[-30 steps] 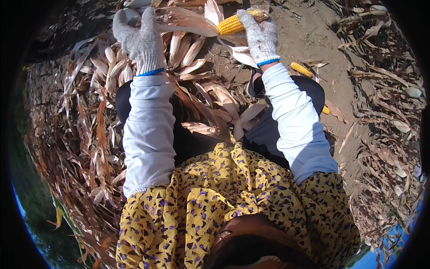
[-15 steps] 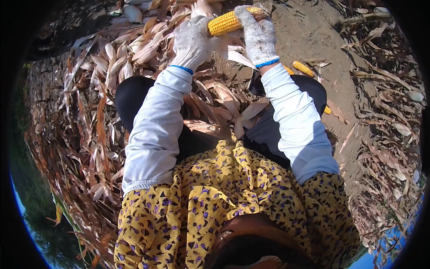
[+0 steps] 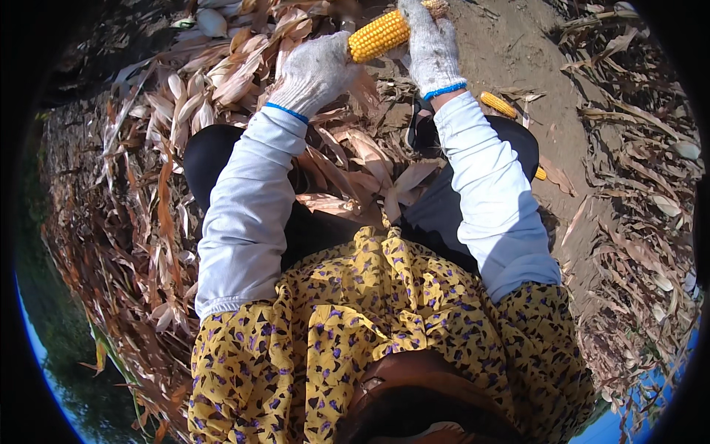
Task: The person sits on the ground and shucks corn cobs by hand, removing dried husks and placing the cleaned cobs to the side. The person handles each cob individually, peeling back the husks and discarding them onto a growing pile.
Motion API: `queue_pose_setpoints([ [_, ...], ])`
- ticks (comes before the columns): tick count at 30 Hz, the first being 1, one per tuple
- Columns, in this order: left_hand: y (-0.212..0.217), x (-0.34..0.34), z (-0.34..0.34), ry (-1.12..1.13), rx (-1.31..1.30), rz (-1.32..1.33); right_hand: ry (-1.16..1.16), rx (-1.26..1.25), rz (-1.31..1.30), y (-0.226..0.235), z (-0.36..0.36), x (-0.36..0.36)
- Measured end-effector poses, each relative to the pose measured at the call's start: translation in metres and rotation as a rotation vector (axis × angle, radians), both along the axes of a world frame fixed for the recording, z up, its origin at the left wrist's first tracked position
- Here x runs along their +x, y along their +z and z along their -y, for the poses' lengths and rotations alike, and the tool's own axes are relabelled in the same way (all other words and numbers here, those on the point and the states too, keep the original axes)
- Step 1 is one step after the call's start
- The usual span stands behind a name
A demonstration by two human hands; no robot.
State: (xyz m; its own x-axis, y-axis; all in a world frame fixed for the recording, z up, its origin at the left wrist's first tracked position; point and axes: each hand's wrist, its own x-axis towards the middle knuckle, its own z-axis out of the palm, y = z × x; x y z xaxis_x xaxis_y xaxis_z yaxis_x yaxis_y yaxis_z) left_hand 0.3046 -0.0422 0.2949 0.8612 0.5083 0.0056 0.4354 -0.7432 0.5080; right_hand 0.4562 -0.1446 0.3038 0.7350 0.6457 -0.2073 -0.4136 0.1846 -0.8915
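Head view: the left hand (image 3: pixel 314 70) has come back from the dry husks (image 3: pixel 222 81) — both gloved hands now grip the bare corn cob (image 3: pixel 379 35), right hand (image 3: pixel 431 46) wrapping its far end.

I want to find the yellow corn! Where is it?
In the head view the corn cob is at the top centre, gripped between the left hand and right hand, above dry husks.

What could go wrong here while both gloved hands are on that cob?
The yellow corn cob is held in the air between the left hand and right hand; a slip in the thick gloves could drop it into the dry husks, where it may be hard to spot. Another cob lies on bare dirt by the knee and might get knocked or pressed.
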Motion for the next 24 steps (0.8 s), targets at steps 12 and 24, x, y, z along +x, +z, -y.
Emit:
queue_pose_setpoints([
  [12,0.034,-0.043,-0.062,-0.008,0.545,0.346,-0.092,0.546,-0.585,0.004,0.044,0.07],
  [24,-0.04,-0.363,-0.064,0.593,0.133,-0.872,-0.189,0.563,-0.531,0.001,0.082,0.112],
])
